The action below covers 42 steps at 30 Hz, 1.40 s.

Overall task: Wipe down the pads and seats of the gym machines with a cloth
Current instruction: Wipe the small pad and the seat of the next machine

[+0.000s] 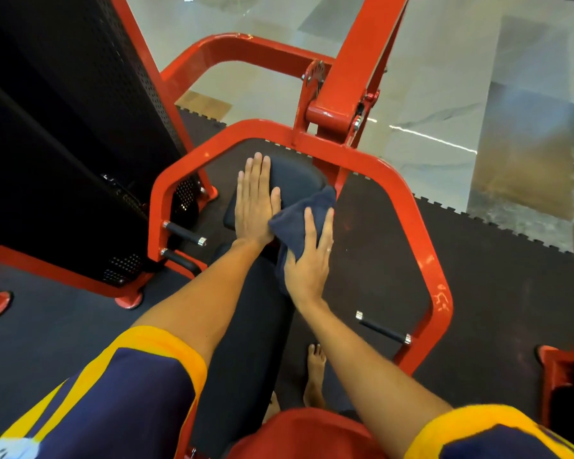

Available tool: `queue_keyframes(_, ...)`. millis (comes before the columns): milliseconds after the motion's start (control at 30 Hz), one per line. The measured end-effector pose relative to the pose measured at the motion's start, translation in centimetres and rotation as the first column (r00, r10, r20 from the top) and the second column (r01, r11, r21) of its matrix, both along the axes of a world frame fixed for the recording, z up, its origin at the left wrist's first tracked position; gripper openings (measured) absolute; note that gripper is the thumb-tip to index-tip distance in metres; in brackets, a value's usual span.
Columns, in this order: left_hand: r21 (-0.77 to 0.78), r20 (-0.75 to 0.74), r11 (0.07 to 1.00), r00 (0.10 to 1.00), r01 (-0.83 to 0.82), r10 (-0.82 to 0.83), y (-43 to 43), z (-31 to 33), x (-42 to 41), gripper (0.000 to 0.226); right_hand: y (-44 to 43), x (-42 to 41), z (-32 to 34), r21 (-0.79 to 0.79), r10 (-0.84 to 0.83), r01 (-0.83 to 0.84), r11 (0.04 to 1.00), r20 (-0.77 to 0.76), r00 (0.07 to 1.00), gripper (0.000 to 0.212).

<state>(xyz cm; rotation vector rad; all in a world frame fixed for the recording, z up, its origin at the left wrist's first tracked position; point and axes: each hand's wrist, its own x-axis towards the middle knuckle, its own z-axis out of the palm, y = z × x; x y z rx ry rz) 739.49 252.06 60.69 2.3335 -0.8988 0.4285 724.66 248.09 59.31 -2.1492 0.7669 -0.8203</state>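
Note:
A black padded seat (295, 177) sits inside the red frame (408, 207) of a gym machine. Below it runs a long black back pad (249, 332). My left hand (256, 200) lies flat on the left part of the seat, fingers straight and together, holding nothing. My right hand (309, 263) presses a dark blue cloth (299, 217) against the right edge of the seat where it meets the back pad. The cloth is bunched under my fingers and partly covers the seat's right corner.
A black perforated weight-stack cover (80, 111) stands at the left. Short black handles (183, 231) stick out of the frame on the left, and another handle (383, 329) on the right. Black rubber mat (497, 279) meets shiny tile floor (478, 77) beyond. A bare foot (315, 376) stands on the mat.

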Motion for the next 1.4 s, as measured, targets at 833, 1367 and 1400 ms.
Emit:
queue_keyframes(833, -0.103, -0.031, 0.995, 1.0, -0.008, 0.004, -0.1, -0.4, -0.1, 0.056, -7.3, 10.8, 9.3, -0.381, 0.074, -0.25, 0.89, -0.422, 0.904, 0.057)
queue_keyframes(1367, -0.082, -0.061, 0.996, 0.998, -0.02, 0.015, 0.1, 0.5, -0.2, 0.059, -7.3, 11.0, 8.9, -0.339, -0.018, -0.106, 0.935, -0.344, 0.939, 0.05)
queue_keyframes(1400, -0.081, -0.051, 0.997, 0.999, -0.017, 0.013, 0.1, 0.5, -0.2, 0.059, -7.5, 11.7, 9.4, -0.331, -0.012, -0.115, 0.936, -0.359, 0.933, 0.049)
